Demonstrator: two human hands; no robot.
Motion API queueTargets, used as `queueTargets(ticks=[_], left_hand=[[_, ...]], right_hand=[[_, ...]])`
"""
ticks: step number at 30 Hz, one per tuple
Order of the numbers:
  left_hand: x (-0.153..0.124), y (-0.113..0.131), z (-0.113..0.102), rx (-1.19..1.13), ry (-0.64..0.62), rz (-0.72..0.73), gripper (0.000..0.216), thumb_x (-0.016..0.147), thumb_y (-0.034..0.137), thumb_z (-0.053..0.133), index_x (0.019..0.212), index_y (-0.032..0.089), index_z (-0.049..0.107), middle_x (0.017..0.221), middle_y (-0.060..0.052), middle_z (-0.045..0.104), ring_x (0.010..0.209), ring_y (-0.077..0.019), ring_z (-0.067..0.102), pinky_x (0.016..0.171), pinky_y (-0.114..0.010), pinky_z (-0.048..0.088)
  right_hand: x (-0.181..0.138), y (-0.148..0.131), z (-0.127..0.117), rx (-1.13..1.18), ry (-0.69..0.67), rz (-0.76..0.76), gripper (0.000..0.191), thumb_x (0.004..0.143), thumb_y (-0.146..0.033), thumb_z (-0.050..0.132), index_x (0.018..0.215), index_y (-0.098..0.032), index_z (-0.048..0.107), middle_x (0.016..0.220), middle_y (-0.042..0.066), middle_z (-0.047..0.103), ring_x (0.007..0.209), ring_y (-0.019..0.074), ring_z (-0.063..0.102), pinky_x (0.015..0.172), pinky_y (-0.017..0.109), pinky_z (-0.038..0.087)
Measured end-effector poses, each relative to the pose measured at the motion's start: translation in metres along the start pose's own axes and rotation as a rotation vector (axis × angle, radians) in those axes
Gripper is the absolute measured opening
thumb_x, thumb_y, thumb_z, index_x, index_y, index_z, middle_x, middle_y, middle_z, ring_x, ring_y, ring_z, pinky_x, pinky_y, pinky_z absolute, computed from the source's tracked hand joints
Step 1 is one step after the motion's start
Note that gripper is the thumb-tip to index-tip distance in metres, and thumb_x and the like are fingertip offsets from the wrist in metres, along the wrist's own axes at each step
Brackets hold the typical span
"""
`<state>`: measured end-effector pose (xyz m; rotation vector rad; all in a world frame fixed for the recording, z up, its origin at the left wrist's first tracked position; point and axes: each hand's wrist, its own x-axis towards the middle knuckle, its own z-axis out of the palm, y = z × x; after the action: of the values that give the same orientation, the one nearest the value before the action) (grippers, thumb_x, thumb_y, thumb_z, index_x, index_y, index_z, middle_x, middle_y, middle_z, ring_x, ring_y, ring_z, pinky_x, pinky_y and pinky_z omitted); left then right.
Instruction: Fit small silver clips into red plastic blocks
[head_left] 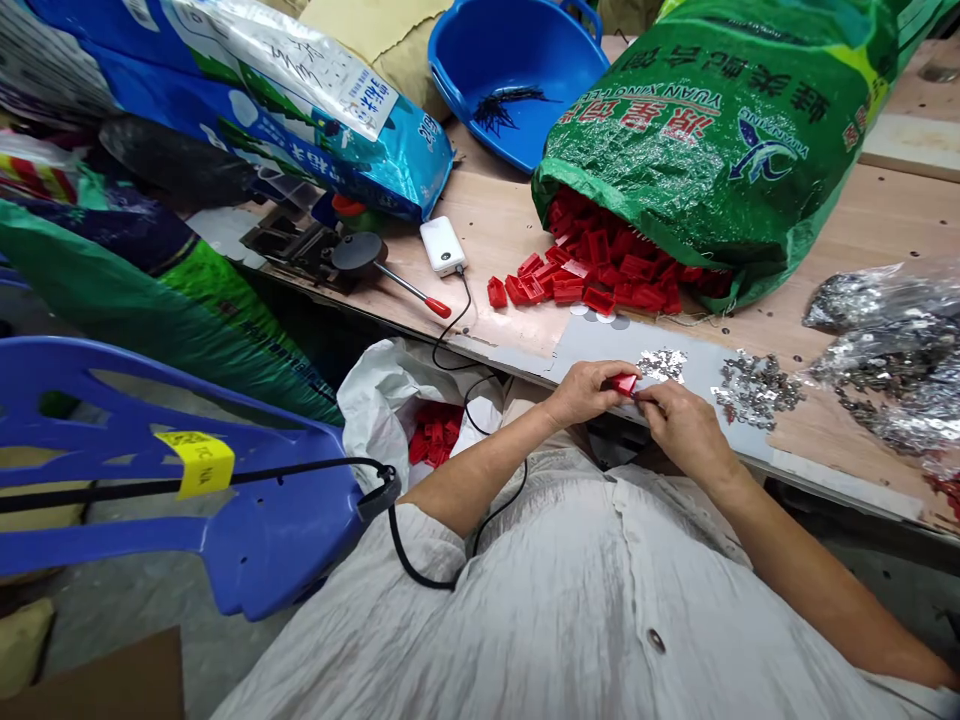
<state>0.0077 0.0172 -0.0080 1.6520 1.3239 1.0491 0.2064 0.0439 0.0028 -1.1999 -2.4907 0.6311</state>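
Observation:
My left hand (583,394) is closed around a small red plastic housing (624,384) at the bench's front edge. Thumb and fingertips of my right hand (688,425) are pinched together at the right end of that housing; whatever lies between them is too small to make out. Just beyond my hands lies a small heap of shiny metal pieces (661,365), and a darker heap of metal pieces (759,388) is to the right. Farther back, many red plastic housings (592,270) spill from the mouth of a green woven sack (712,140).
A blue basin (457,60) with dark thin strips stands at the back. Left of centre are a white power bank (442,246) with a cable and a red-tipped lever tool (360,255). A white sack (375,400) holds red housings beside a blue chair (285,540). Clear bags (900,340) lie right.

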Motion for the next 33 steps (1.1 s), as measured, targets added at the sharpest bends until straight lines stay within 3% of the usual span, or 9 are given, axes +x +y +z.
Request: queueTargets(ticks=[7,11,14,20,25,29,33], left_hand=[[-0.002,0.005,0.000,-0.014,-0.001,0.000,0.032,0.071,0.018,0.070,0.103,0.019,0.070,0.099,-0.003,0.072,0.092,-0.0179,0.065,0.090,-0.030,0.046],[-0.010,0.012,-0.003,-0.113,0.083,-0.034,0.030,0.070,0.023,0.076,0.099,0.018,0.067,0.094,-0.003,0.068,0.087,-0.0155,0.061,0.087,-0.028,0.045],[-0.017,0.018,-0.003,-0.323,0.156,-0.087,0.033,0.071,0.029,0.078,0.099,0.018,0.065,0.095,-0.002,0.066,0.086,-0.0135,0.060,0.083,-0.026,0.046],[-0.027,0.040,0.005,-0.965,0.175,-0.322,0.037,0.072,0.041,0.080,0.077,0.015,0.054,0.087,-0.003,0.069,0.083,-0.0142,0.067,0.087,-0.031,0.048],[-0.032,0.054,0.013,-1.277,0.147,-0.454,0.031,0.074,0.028,0.080,0.072,0.015,0.052,0.079,-0.001,0.069,0.077,-0.0131,0.069,0.091,-0.031,0.050],[-0.034,0.055,0.018,-1.407,0.151,-0.507,0.016,0.079,0.022,0.074,0.078,0.013,0.060,0.081,-0.003,0.070,0.079,-0.0149,0.070,0.093,-0.033,0.051],[-0.034,0.057,0.022,-1.458,0.183,-0.551,0.009,0.086,0.021,0.066,0.088,0.012,0.066,0.086,-0.005,0.071,0.083,-0.0160,0.071,0.104,-0.038,0.048]], right_hand=[[-0.002,-0.005,-0.002,0.025,-0.034,0.004,0.024,0.094,-0.027,0.048,0.105,-0.022,0.068,0.101,0.009,0.069,0.094,0.0260,0.064,0.081,0.039,0.048],[-0.005,-0.004,-0.015,0.134,0.059,-0.039,0.027,0.096,-0.032,0.044,0.114,-0.024,0.063,0.105,0.010,0.066,0.094,0.0246,0.064,0.082,0.038,0.048],[-0.009,-0.007,-0.025,0.272,0.066,-0.007,0.027,0.096,-0.035,0.044,0.117,-0.025,0.058,0.100,0.008,0.068,0.083,0.0214,0.064,0.075,0.035,0.049],[-0.016,-0.020,-0.034,0.402,-0.127,-0.062,0.047,0.100,-0.041,0.038,0.145,-0.028,0.039,0.072,-0.002,0.064,0.067,0.0180,0.060,0.073,0.032,0.047],[-0.020,-0.024,-0.035,0.320,-0.097,-0.074,0.045,0.100,-0.047,0.038,0.140,-0.030,0.049,0.068,-0.002,0.064,0.061,0.0182,0.060,0.063,0.030,0.044],[-0.021,-0.025,-0.038,0.280,-0.074,-0.073,0.045,0.099,-0.048,0.039,0.139,-0.029,0.052,0.068,-0.001,0.066,0.061,0.0198,0.061,0.063,0.031,0.045],[-0.020,-0.027,-0.035,0.196,0.032,-0.073,0.043,0.098,-0.048,0.041,0.133,-0.030,0.058,0.094,0.005,0.075,0.074,0.0233,0.068,0.068,0.034,0.047]])
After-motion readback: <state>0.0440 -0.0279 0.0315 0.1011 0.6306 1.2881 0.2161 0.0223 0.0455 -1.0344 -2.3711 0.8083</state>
